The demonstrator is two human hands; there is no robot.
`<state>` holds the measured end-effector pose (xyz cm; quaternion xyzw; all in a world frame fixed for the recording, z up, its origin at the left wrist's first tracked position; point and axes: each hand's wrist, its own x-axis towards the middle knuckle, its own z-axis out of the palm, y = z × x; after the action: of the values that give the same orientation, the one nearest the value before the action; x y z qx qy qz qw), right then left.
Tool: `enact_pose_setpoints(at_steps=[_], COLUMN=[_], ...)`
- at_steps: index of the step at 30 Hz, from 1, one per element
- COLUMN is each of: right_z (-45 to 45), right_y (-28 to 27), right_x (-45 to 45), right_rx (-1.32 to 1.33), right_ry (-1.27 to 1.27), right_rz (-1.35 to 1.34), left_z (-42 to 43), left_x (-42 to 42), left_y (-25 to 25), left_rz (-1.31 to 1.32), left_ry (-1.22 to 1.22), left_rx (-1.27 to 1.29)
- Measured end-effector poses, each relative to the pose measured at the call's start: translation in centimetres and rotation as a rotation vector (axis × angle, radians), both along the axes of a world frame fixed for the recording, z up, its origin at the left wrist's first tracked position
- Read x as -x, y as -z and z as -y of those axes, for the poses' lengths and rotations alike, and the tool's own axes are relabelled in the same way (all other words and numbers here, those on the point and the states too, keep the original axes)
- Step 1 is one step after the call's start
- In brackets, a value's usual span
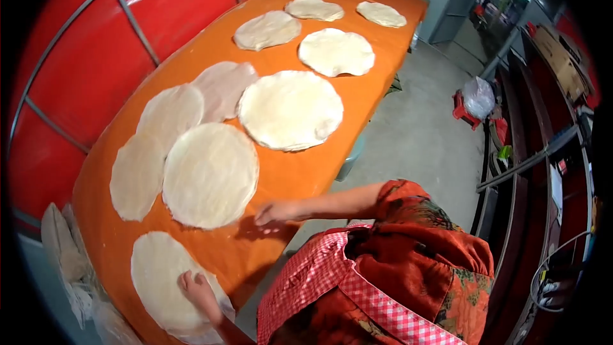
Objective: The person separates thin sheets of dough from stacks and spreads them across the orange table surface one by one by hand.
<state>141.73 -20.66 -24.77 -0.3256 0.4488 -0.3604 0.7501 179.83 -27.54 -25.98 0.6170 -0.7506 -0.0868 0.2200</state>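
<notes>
My left hand (pixel 198 291) rests on a thin round sheet of rolled dough (pixel 156 265) at the near end of the table, its fingers apart on the surface. The sheet's lower edge runs under my left forearm. My right hand (pixel 274 213) is over the orange tabletop near its edge, fingers loosely bent and holding nothing that I can see. Left of it lies a large round dough sheet (pixel 211 176). Beyond that is a thick stack of dough rounds (pixel 290 110), with thinner sheets (pixel 171 115) overlapping beside it.
More dough rounds (pixel 336 51) lie toward the far end of the orange table (pixel 281 176). A red tarp wall (pixel 185 6) runs along its far side. Behind me are a grey floor (pixel 415 128), a red stool (pixel 466 112) with a plastic bag, and dark shelves (pixel 536 108).
</notes>
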Motion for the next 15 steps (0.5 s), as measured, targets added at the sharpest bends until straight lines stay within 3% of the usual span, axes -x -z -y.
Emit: enact_pose_setpoints(at_steps=[1,4,7,10,12,15], right_z=[-1.8,-7.7,-13.2,-19.8,-24.0,-31.3], right_y=[0.2,0.4,2.8,5.4,9.4,10.6], right_x=[2.9,10.2,17.3,23.1,26.6,31.1], right_rx=[-0.031,-0.166,-0.255,-0.262,-0.256,-0.38], right_ry=[0.091,0.409,0.604,0.711,0.758,1.035], right_rz=[-0.031,-0.051,-0.002,0.059,0.074,0.142], left_z=[-0.6,-1.3,-4.1,-6.5,-6.4,-7.4], left_x=[2.8,13.0,26.3,37.9,43.5,47.9], left_y=[-1.3,-2.0,-1.9,1.1,5.9,9.4], left_rz=[-0.036,-0.26,-0.377,-0.4,-0.418,-0.137], left_ry=[-0.014,0.3,0.566,0.707,0.774,0.839], left_rx=[0.049,0.216,0.128,-0.014,-0.041,0.113])
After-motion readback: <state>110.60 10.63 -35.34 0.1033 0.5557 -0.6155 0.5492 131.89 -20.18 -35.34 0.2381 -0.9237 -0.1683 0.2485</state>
